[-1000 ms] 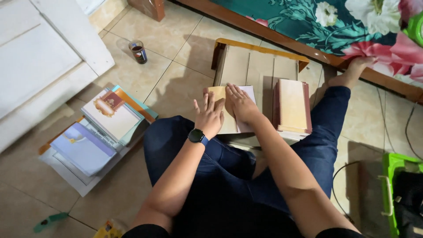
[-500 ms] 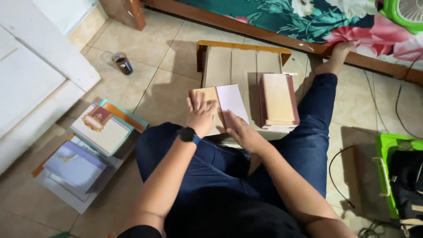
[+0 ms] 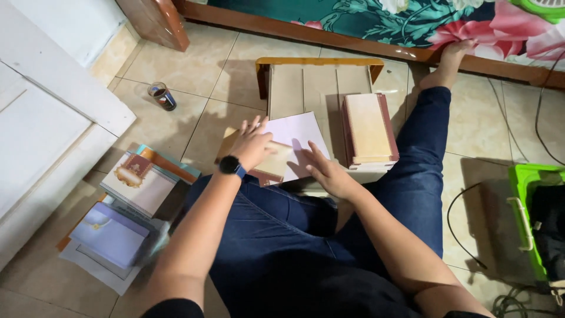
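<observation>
Dark blue jeans, black top, black wristwatch point(image 3: 229, 165) on left wrist, bare foot point(image 3: 451, 61)

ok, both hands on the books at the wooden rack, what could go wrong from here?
1. The left hand presses a tan book that juts off the wooden rack edge; it may tip onto the lap.
2. The right hand lies on the pale open page; a sideways push could crease it.
3. The small dark cup stands open on the floor near the book piles; a knock could wet them.
</observation>
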